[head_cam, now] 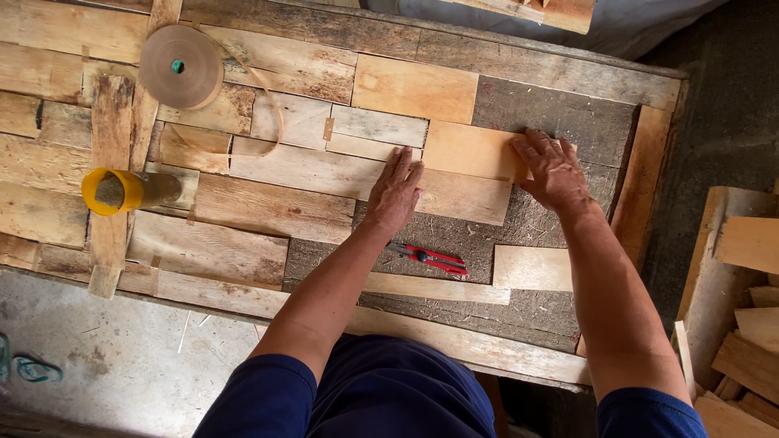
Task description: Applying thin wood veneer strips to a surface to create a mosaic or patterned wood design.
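Roughly two-thirds laid: both hands, left (395, 191) and right (554, 170), press flat and open-palmed (gripping nothing) on pale veneer piece (469, 151); the surface (560, 113) shows bare dark backing at right, cutter (428, 258) idle.

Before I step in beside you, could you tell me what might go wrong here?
The red utility knife lies right under the left forearm; dragging the arm back could catch it. The pale veneer sheet is held only by the left hand and right hand, so it may slip. The yellow glue bottle lies on its side and might roll.
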